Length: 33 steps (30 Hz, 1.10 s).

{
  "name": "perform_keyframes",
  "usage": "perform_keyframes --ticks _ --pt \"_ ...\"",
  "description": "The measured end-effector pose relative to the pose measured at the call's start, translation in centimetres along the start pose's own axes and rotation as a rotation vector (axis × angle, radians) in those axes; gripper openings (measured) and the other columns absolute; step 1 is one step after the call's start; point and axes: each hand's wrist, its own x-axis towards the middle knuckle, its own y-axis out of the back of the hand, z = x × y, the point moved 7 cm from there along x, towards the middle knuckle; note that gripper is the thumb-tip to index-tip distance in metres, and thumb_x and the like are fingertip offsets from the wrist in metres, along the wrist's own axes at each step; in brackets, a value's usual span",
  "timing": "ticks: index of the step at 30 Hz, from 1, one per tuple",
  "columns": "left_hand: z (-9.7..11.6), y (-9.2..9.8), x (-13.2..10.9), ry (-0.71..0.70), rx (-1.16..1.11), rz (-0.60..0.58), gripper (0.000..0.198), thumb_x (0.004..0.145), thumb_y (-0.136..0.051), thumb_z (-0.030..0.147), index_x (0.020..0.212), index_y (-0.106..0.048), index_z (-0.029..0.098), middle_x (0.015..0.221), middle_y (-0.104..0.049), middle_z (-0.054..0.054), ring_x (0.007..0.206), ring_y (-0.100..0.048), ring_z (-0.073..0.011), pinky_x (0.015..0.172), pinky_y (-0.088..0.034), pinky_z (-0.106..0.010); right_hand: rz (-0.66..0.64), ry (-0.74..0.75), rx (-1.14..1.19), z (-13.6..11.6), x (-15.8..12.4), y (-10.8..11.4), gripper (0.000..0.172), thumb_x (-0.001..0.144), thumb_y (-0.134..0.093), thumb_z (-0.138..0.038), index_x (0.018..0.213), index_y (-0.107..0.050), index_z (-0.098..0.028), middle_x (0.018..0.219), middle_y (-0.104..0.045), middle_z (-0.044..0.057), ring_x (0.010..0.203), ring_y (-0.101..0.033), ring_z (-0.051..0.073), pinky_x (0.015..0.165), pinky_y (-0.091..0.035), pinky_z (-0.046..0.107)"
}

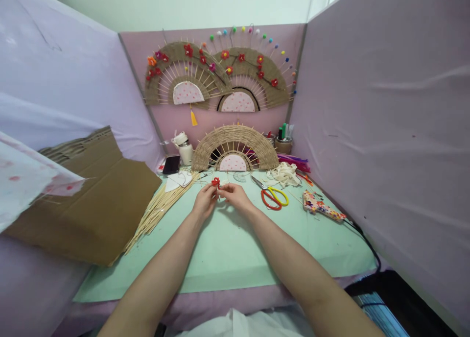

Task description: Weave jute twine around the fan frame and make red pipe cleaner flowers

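A small red looped flower (216, 181) is held up between both hands over the mint-green tablecloth (235, 249). My left hand (205, 200) pinches it from the left, fingers closed around its lower part. From the right, my right hand (235, 195) has its thumb and fingertips together at the base of the same flower. Just behind the hands stands a half-round fan (235, 133) of twine and sticks with a pink-dotted centre. Scissors (271, 197) with red and yellow handles lie right of my right hand.
Thin sticks (161, 207) and a cardboard sheet (88, 200) are at the left. A patterned glue gun (321, 207) with a black cord lies right, near crumpled cream material (284, 174). Behind are a phone (171, 165), a bottle (184, 148) and a pen holder (284, 145).
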Motion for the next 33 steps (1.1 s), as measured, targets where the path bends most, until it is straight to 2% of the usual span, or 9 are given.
perform_keyframes --ticks 5,11,14,19,24,33 --pt "-0.5 -0.6 -0.1 0.028 -0.075 -0.030 0.019 0.062 -0.072 0.027 0.074 -0.063 0.014 0.068 -0.061 0.000 0.061 -0.054 -0.0084 0.060 -0.041 -0.023 0.099 -0.023 0.113 0.7 0.2 0.2 0.019 0.063 -0.067 -0.033 0.070 -0.061 -0.015 0.062 -0.060 0.000 0.054 -0.049 0.009 0.051 -0.036 0.021" --pt "-1.0 -0.5 0.3 0.141 -0.156 -0.126 0.016 0.074 -0.063 0.023 0.087 -0.066 0.014 0.077 -0.064 -0.004 0.067 -0.057 -0.0090 0.056 -0.042 -0.020 -0.010 -0.129 0.372 0.8 0.1 0.1 0.023 0.060 -0.070 -0.029 0.076 -0.062 -0.015 0.064 -0.061 0.000 0.054 -0.049 0.007 0.050 -0.034 0.020" --pt "-1.1 -0.7 0.2 0.205 -0.213 -0.179 0.012 0.076 -0.063 0.022 0.084 -0.067 0.014 0.077 -0.064 -0.004 0.066 -0.056 -0.0079 0.054 -0.041 -0.018 -0.055 -0.164 0.425 0.8 0.0 -0.2 0.023 0.059 -0.073 -0.028 0.073 -0.062 -0.014 0.063 -0.060 -0.001 0.053 -0.048 0.006 0.050 -0.034 0.019" --pt "-0.9 -1.0 -0.2 0.222 -0.219 -0.205 0.006 0.074 -0.066 0.020 0.074 -0.065 0.015 0.070 -0.063 -0.003 0.062 -0.055 -0.0088 0.056 -0.043 -0.020 -0.128 -0.217 0.446 1.1 -0.2 -0.9 0.021 0.059 -0.074 -0.027 0.069 -0.061 -0.013 0.061 -0.058 -0.002 0.052 -0.047 0.005 0.049 -0.032 0.018" --pt "-1.0 -0.9 -0.2 0.233 -0.232 -0.228 0.007 0.073 -0.068 0.018 0.075 -0.063 0.015 0.068 -0.062 -0.002 0.060 -0.055 -0.0088 0.055 -0.043 -0.020 -0.185 -0.239 0.449 0.9 -0.4 -1.2 0.021 0.058 -0.075 -0.026 0.066 -0.061 -0.013 0.059 -0.056 -0.002 0.051 -0.045 0.004 0.047 -0.030 0.017" --pt "-1.3 -0.2 0.1 0.252 -0.249 -0.206 0.017 0.068 -0.072 0.015 0.081 -0.062 0.014 0.074 -0.064 -0.002 0.066 -0.060 -0.0078 0.056 -0.043 -0.017 -0.160 -0.253 0.397 0.6 -0.6 -0.7 0.020 0.058 -0.074 -0.025 0.067 -0.061 -0.013 0.059 -0.057 -0.002 0.051 -0.045 0.004 0.048 -0.030 0.018"
